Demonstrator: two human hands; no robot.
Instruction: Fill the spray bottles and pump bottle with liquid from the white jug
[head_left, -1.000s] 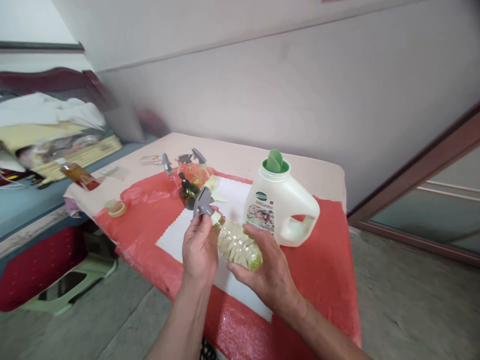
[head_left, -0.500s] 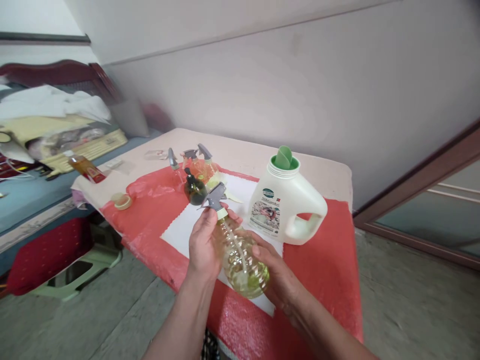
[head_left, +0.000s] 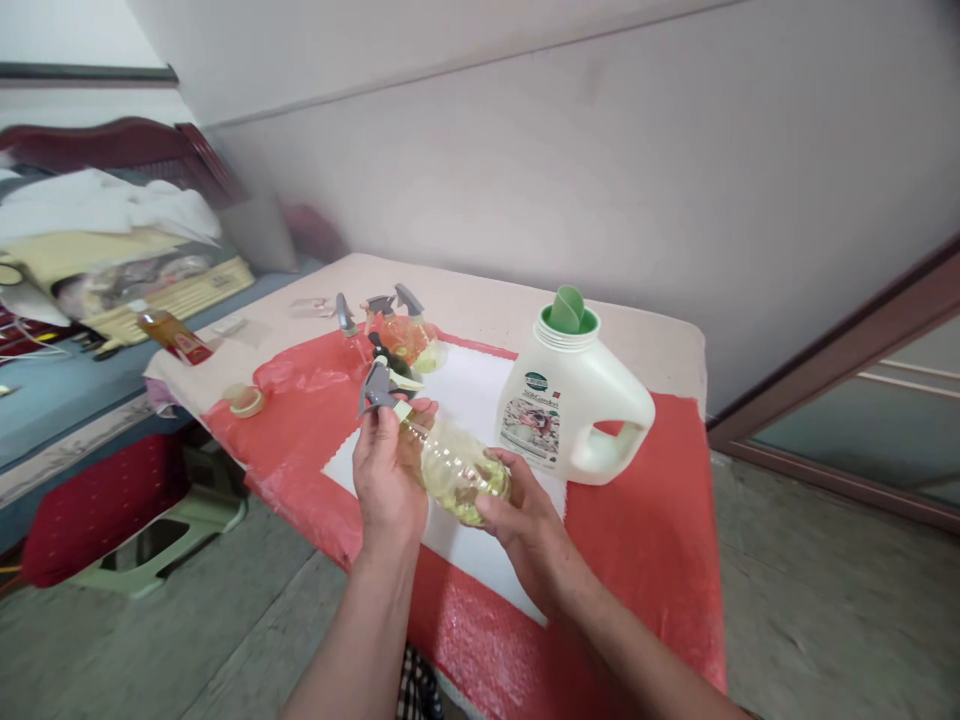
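Note:
Between both hands, a clear yellowish spray bottle (head_left: 454, 462) with a grey trigger head lies tilted over the white sheet (head_left: 469, 385). My left hand (head_left: 390, 465) is closed round its neck end, just below the trigger. At the other end, my right hand (head_left: 525, 515) grips the bottle's base. The bottle's ribbed body is see-through, with a greenish tint at the bottom. Right behind it stands a big white detergent jug (head_left: 574, 400), with a green cup (head_left: 568, 312) in its open mouth. A dark pump bottle (head_left: 391, 365) is partly hidden behind the held trigger head.
Several spray bottles with grey triggers (head_left: 409, 300) stand at the back left on red plastic (head_left: 300, 400). A roll of tape (head_left: 244, 401) and an amber bottle (head_left: 171, 333) lie further left. A red-topped stool (head_left: 105, 500) is beside the table, near a bed (head_left: 45, 380).
The spray bottle has turned from nearly upright to lying more level. Its trigger head moved left and its base rose. Both hands shifted with it, keeping their grip.

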